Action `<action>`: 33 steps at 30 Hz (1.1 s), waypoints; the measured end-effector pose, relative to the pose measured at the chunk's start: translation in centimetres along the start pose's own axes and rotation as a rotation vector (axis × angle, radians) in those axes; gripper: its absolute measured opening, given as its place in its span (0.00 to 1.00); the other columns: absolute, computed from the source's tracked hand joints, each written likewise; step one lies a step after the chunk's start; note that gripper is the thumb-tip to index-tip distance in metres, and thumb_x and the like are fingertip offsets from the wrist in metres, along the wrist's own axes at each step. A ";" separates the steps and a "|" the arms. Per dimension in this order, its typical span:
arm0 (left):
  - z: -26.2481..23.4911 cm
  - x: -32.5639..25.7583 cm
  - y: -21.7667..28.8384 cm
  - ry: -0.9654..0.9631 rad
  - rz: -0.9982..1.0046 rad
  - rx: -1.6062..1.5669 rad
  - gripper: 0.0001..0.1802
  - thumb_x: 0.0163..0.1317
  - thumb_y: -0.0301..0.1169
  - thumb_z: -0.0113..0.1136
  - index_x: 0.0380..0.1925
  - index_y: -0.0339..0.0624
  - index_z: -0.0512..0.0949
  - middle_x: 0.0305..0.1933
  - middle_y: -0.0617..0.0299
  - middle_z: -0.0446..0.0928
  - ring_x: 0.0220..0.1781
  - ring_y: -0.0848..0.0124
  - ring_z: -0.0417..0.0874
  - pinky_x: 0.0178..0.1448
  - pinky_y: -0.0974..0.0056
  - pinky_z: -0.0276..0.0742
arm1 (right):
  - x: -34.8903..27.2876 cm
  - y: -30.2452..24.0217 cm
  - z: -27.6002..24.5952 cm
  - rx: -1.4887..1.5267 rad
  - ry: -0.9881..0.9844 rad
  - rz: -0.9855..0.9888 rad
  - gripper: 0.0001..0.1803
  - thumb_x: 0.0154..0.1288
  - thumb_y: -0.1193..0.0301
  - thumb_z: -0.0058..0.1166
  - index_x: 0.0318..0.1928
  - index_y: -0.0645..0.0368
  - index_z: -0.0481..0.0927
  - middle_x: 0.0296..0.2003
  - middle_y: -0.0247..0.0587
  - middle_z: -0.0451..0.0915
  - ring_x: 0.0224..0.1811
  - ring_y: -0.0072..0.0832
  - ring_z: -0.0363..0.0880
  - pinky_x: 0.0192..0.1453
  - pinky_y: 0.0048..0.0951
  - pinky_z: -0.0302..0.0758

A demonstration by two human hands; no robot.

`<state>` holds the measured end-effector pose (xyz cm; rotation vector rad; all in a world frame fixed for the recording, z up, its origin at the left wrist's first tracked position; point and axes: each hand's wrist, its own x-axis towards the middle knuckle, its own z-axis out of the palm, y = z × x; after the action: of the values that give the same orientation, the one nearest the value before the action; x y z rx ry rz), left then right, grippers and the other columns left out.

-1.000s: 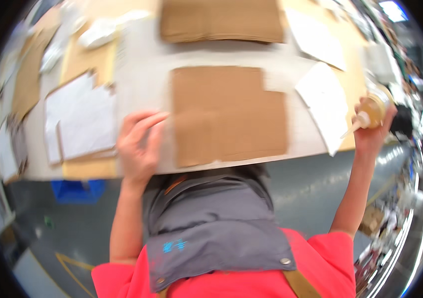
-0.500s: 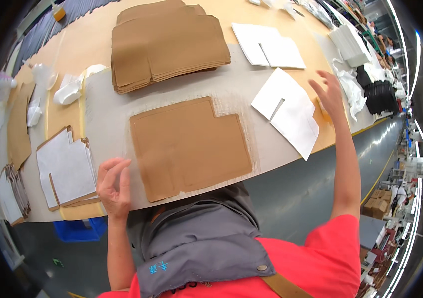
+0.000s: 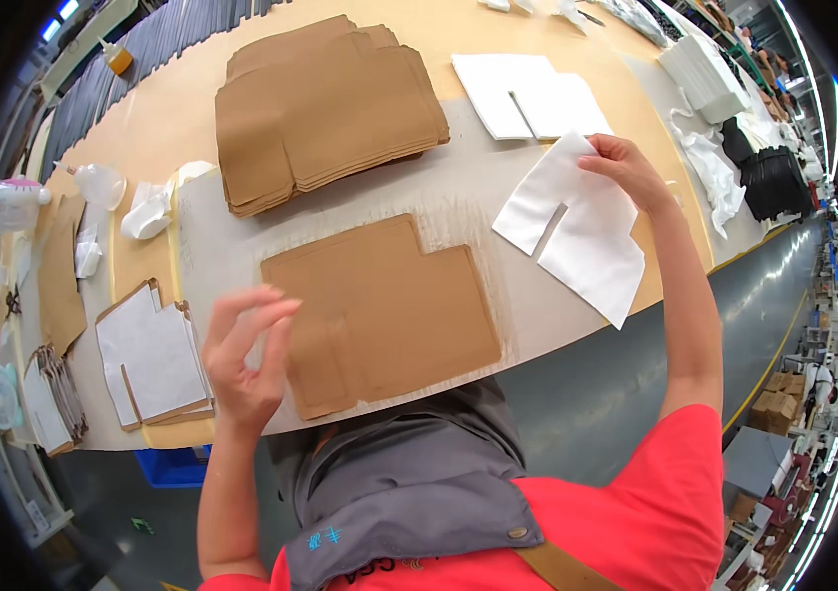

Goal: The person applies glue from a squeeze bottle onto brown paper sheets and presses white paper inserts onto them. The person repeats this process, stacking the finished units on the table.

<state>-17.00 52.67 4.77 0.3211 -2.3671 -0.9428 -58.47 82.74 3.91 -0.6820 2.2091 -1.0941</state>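
One white cut sheet (image 3: 577, 231) is pinched at its top edge by the right hand (image 3: 628, 169), over the table's (image 3: 173, 118) right side. Left hand (image 3: 242, 360) hovers empty, fingers loosely spread, beside one flat brown cardboard piece (image 3: 389, 310); one brown stack (image 3: 325, 108) behind.

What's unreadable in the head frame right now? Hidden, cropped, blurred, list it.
- Near edge of the brown cardboard cutout: head view, hidden behind the grey hood.
- Left hand: motion-blurred; whether its fingers pinch anything cannot be told.
- White sheet under the right hand: grip visible, but how many layers, unclear.
- Small bottles and clutter at the left table edge: too small, bent by the fisheye rim.
- Far shelves on the right: cut by the frame edge.
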 end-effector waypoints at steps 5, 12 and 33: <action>6.6 7.8 2.9 -0.240 0.129 -0.195 0.20 0.59 0.31 0.69 0.52 0.42 0.81 0.52 0.52 0.79 0.54 0.58 0.81 0.57 0.60 0.77 | -5.2 -3.0 0.0 0.075 0.075 -0.148 0.03 0.66 0.73 0.62 0.38 0.56 0.81 0.33 0.22 0.80 0.38 0.11 0.74 0.49 0.19 0.71; 17.1 13.1 7.7 -0.584 0.143 -0.443 0.46 0.51 0.45 0.77 0.69 0.47 0.68 0.65 0.52 0.74 0.69 0.57 0.72 0.72 0.56 0.67 | -10.0 -4.8 -0.1 0.023 0.078 -0.336 0.05 0.64 0.75 0.65 0.37 0.60 0.82 0.34 0.24 0.80 0.38 0.13 0.75 0.47 0.20 0.72; 6.1 11.2 13.6 -0.922 -0.067 -0.781 0.16 0.75 0.38 0.55 0.50 0.38 0.82 0.34 0.74 0.79 0.35 0.87 0.73 0.39 0.74 0.72 | -16.5 -9.2 2.7 0.250 0.179 -0.742 0.38 0.67 0.43 0.56 0.58 0.67 0.74 0.54 0.42 0.78 0.56 0.29 0.75 0.63 0.29 0.68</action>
<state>-29.86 61.28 15.16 -0.4423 -2.4365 -2.2958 -43.26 87.25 14.55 -1.3888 1.9312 -1.8104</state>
